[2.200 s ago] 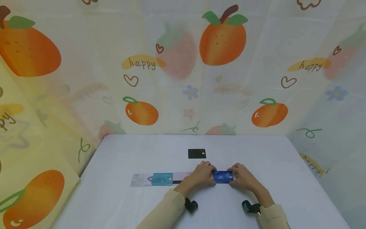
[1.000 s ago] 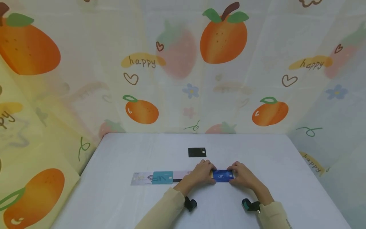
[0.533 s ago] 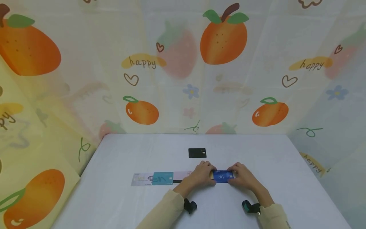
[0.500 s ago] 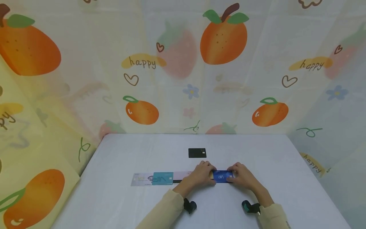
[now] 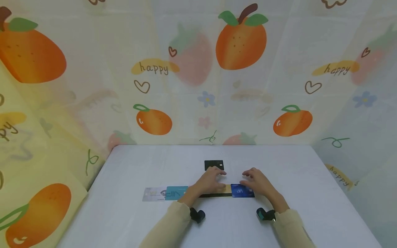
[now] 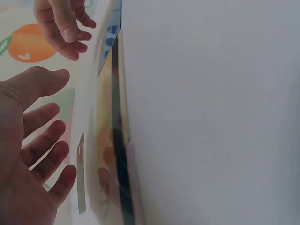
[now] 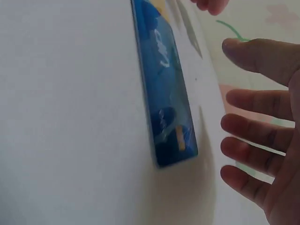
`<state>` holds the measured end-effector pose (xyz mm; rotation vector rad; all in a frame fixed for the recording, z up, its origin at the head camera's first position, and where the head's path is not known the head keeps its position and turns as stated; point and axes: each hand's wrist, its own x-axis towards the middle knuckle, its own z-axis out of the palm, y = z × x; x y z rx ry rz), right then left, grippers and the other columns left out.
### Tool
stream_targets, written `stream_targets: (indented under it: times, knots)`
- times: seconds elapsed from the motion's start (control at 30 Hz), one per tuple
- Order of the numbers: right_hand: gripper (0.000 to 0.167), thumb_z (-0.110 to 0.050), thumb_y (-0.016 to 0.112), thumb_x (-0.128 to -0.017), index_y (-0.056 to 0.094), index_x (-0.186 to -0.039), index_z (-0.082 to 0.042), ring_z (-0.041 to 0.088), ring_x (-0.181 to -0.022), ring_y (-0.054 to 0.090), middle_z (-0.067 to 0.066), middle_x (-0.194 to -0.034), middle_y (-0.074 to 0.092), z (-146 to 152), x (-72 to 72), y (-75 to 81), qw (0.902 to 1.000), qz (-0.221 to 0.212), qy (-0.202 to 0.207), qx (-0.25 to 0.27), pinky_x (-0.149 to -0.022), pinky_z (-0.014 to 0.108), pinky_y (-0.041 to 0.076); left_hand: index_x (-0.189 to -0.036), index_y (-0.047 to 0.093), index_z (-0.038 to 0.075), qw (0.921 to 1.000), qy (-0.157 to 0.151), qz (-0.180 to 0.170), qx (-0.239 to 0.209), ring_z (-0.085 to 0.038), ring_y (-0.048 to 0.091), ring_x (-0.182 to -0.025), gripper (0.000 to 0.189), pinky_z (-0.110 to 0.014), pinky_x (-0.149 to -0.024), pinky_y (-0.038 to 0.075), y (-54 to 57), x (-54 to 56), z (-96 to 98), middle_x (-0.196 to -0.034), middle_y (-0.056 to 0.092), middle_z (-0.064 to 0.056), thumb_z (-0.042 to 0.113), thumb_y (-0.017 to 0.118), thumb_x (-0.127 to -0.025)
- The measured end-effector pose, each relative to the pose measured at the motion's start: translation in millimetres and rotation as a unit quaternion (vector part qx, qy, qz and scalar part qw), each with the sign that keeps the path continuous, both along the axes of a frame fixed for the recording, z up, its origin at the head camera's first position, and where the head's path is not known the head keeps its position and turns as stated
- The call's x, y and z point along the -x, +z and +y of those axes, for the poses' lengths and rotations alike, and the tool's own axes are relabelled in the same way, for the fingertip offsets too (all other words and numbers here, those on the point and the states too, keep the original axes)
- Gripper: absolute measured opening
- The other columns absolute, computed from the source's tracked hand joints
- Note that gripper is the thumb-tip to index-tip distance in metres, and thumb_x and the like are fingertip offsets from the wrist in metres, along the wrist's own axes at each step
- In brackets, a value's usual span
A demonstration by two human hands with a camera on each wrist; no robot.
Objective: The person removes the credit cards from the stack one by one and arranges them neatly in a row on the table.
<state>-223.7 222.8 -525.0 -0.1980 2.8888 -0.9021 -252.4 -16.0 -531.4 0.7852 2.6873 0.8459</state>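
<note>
Both hands are lifted off a row of overlapping plastic cards, holding nothing. My left hand hovers over the middle of the row, its fingers spread in the left wrist view. Near the row's right end is my right hand, fingers apart beside the blue VIP card. That blue card overlaps a gold card with a dark stripe. Further left lie a teal VIP card and a pale greyish card. My left hand and forearm hide the row's middle, including the pinkish card seen there earlier.
Behind the row a black card lies by itself, its near edge partly covered by my left fingers. The white table meets a fruit-printed cloth backdrop. Each wrist wears a small black camera.
Both hands have let go of the blue card and risen away from it. The left hand has also moved left, uncovering the gold card. The row of cards looks unmoved.
</note>
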Motion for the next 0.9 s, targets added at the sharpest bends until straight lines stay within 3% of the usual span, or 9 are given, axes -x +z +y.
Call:
stream_targets:
  times: [0.17, 0.27, 0.6, 0.9]
  knots:
    - [0.037, -0.028, 0.071, -0.087, 0.067, -0.116, -0.005, 0.022, -0.098, 0.056, 0.009, -0.107, 0.063, -8.4, 13.3, 1.7, 0.9986, -0.012, 0.009, 0.051, -0.089, 0.043, 0.051, -0.130, 0.061, 0.017, 0.9993, 0.033, -0.002, -0.015, -0.024, 0.045, -0.125, 0.049, -0.043, -0.106, 0.042, 2.5, 8.9, -13.2, -0.136, 0.053, -0.005, 0.034, 0.072, -0.084]
    - [0.038, -0.028, 0.072, -0.087, 0.066, -0.117, -0.004, 0.022, -0.099, 0.057, 0.009, -0.107, 0.064, -14.5, 21.0, 0.4, 0.9986, -0.004, 0.018, 0.050, -0.090, 0.043, 0.051, -0.131, 0.059, 0.017, 0.9984, 0.054, 0.000, -0.019, -0.025, 0.044, -0.128, 0.051, -0.044, -0.108, 0.040, 1.2, 14.3, -20.7, -0.137, 0.052, -0.005, 0.033, 0.073, -0.084]
    - [0.047, -0.030, 0.074, -0.085, 0.063, -0.124, -0.005, 0.029, -0.110, 0.057, 0.013, -0.116, 0.062, -37.3, 43.8, 6.3, 0.9988, 0.021, 0.043, -0.010, -0.098, 0.047, 0.047, -0.132, 0.058, 0.011, 0.9957, 0.089, 0.027, 0.001, -0.031, 0.046, -0.126, 0.060, -0.049, -0.107, 0.039, 0.7, 35.0, -36.5, -0.135, 0.053, -0.013, 0.034, 0.077, -0.080]
    - [0.052, -0.031, 0.077, -0.081, 0.064, -0.122, -0.002, 0.031, -0.110, 0.057, 0.015, -0.115, 0.063, -51.8, 60.3, 4.7, 0.9933, 0.052, 0.086, -0.057, -0.100, 0.047, 0.045, -0.135, 0.055, 0.012, 0.9926, 0.114, 0.013, 0.039, -0.030, 0.046, -0.126, 0.064, -0.046, -0.107, 0.041, -5.6, 49.1, -42.4, -0.138, 0.052, -0.013, 0.035, 0.078, -0.080]
